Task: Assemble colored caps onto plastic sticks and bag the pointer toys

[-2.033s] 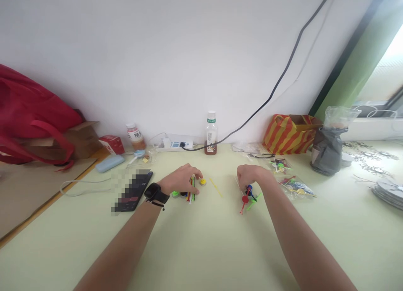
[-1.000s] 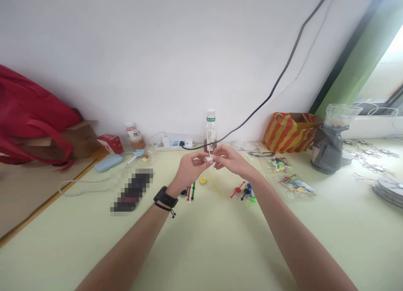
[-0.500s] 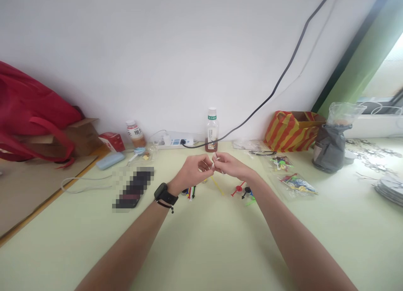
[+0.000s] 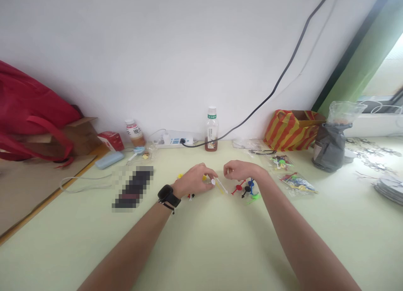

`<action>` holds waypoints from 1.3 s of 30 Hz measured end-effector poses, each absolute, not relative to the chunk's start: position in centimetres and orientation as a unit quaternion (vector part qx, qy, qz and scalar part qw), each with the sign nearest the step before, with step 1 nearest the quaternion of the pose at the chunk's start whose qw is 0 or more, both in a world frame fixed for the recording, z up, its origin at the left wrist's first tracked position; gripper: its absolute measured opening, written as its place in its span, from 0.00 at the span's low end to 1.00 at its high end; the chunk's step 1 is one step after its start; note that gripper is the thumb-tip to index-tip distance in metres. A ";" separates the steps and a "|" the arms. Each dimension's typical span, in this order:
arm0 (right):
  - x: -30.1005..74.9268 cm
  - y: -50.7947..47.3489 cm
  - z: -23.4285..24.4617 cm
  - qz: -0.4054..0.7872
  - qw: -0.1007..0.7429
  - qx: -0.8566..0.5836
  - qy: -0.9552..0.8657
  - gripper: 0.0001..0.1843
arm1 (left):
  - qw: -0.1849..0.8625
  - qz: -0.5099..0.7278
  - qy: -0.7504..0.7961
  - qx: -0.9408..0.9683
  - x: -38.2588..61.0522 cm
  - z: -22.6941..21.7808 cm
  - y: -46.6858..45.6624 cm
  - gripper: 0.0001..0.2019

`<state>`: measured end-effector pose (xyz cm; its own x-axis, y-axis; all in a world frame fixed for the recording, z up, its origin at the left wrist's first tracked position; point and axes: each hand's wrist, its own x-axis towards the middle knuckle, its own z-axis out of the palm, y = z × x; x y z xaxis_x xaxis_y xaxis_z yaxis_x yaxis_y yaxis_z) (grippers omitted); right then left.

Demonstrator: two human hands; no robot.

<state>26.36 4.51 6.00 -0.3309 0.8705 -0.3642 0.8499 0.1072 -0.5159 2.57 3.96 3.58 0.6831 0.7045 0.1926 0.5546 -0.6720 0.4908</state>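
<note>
My left hand [image 4: 195, 180] is closed in a pinch on a small round white plastic piece [image 4: 213, 181] at the thumb and forefinger. Just right of those fingertips, a white plastic arrow [image 4: 222, 186] slants beside a yellow arrow [image 4: 222, 191], partly covering it. My right hand [image 4: 241, 170] hovers with bent fingers drawn together; what they hold, if anything, is hidden. Below it are a red arrow with a disc [image 4: 239, 188], a black one [image 4: 246, 190], a blue piece [image 4: 251, 184] and a green piece [image 4: 255, 196]. Yellow pieces [image 4: 180, 176] and others are partly hidden behind my left hand.
A bottle [image 4: 211, 131] stands by the wall near a power strip [image 4: 176, 141]. Clear bags of coloured parts [image 4: 297, 183] lie right, before a striped bag [image 4: 291, 131]. Left are a pixelated dark object [image 4: 134, 188], a light-blue case [image 4: 109, 160] and another bottle [image 4: 134, 133].
My hands, together before, have come apart: the left moved slightly down, the right moved right. The white arrow now shows between them beside the yellow one.
</note>
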 end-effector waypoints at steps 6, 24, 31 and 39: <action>29.2 3.8 7.8 0.361 -0.046 -0.550 -0.752 0.14 | 0.202 0.178 0.337 0.902 1.8 3.5 4.6 0.07; 28.3 4.0 7.7 0.422 0.004 -0.515 -0.746 0.10 | 0.169 0.238 0.370 0.882 0.7 5.8 5.1 0.12; 25.5 3.4 8.6 0.530 0.252 -0.394 -0.707 0.12 | 0.280 0.315 0.294 0.858 2.5 8.0 3.3 0.12; 24.1 3.4 8.1 0.582 0.287 -0.327 -0.687 0.10 | 0.312 0.340 0.289 0.839 2.3 7.8 3.5 0.10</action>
<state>24.11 3.44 8.09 -0.6217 0.7831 0.0132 0.1149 0.1079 -0.9875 2.25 3.51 7.84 0.6015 0.6966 0.3910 0.2724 -0.6390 0.7193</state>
